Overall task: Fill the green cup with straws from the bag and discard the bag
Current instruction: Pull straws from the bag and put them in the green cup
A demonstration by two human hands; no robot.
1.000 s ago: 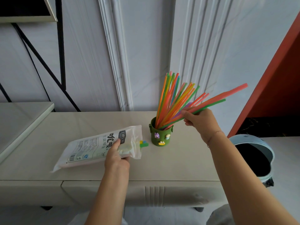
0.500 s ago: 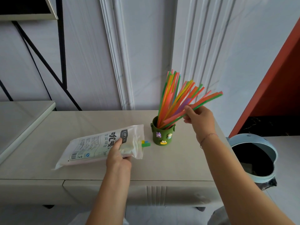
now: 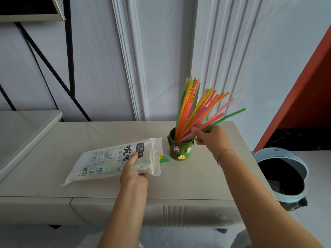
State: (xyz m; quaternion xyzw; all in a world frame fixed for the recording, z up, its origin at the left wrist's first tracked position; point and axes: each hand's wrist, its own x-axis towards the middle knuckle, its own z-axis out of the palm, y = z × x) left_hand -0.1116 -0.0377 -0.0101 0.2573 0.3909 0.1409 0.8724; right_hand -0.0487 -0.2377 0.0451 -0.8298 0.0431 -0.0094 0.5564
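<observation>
Most straws (image 3: 193, 111) stand in the green cup (image 3: 180, 149); the right hand (image 3: 213, 138) pinches several there. The left hand (image 3: 133, 173) grips the bag (image 3: 107, 158), seemingly not yet empty, near the surface's front edge.

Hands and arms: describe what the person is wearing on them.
Both forearms are bare, with no sleeves in view. The right hand has a thin bracelet around the wrist, a fine cord with a pinkish part. The left hand shows no ring, watch or band. No gloves on either hand.

Thin bracelet (image 3: 226, 152), bare forearms
</observation>
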